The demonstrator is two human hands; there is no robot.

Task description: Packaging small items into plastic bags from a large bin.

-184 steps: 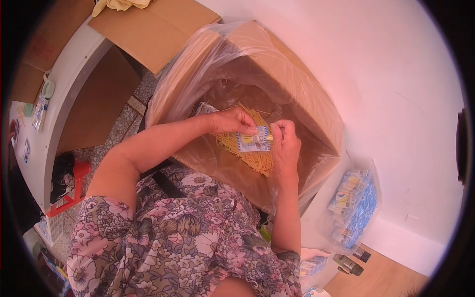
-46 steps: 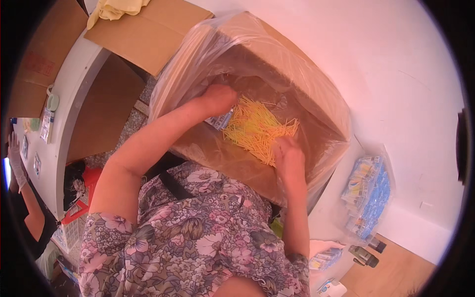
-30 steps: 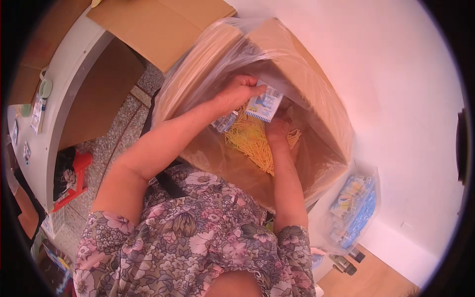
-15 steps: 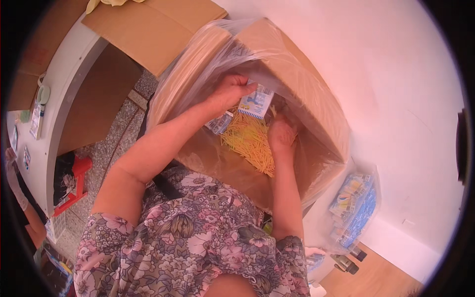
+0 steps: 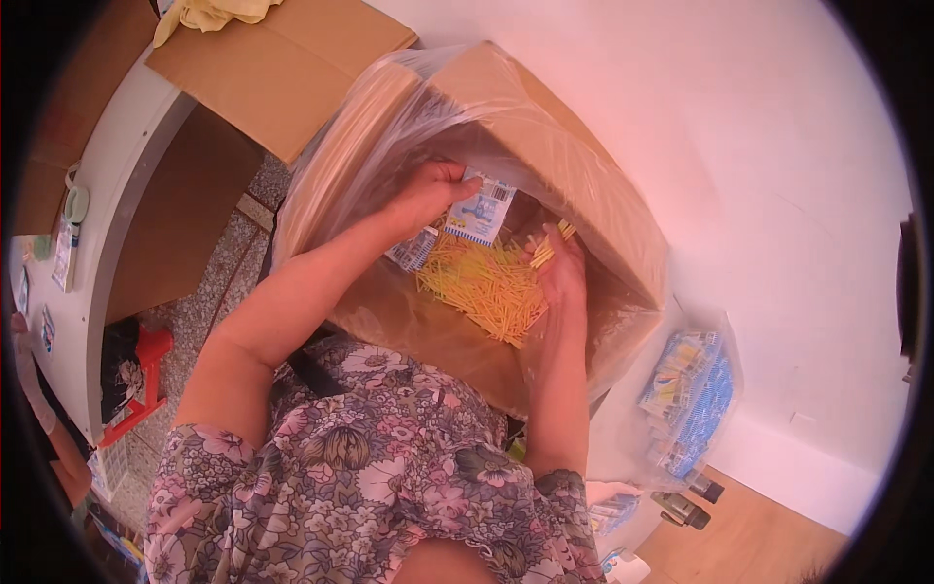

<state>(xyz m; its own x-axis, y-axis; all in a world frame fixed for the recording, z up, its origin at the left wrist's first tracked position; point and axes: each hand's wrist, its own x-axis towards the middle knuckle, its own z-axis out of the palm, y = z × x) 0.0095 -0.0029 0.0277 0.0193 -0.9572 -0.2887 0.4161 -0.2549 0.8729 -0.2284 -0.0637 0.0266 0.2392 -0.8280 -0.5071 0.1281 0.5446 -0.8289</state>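
A cardboard box (image 5: 574, 170) lined with clear plastic stands open in front of me. Inside it lies a heap of thin yellow sticks (image 5: 482, 292). My left hand (image 5: 426, 200) pinches the upper left corner of a small flat white-and-blue packet (image 5: 481, 212) above the heap. Another packet (image 5: 413, 250) of similar look rests at the heap's left edge, below my left wrist. At the heap's right side, my right hand (image 5: 564, 277) is closed round a small bunch of yellow sticks (image 5: 542, 252), whose ends poke out past the fingers.
To the right, a clear bag (image 5: 689, 399) holds several blue and yellow packets. A flat cardboard sheet (image 5: 282, 73) with a yellow cloth (image 5: 216, 12) lies at the upper left. Beside it runs a curved white table (image 5: 131, 161). Another person's arm (image 5: 60, 453) shows at the far left.
My right hand has come up off the heap and turned, and the bunch of sticks now shows in its fingers. The left hand still holds the packet. The whole view has shifted slightly.
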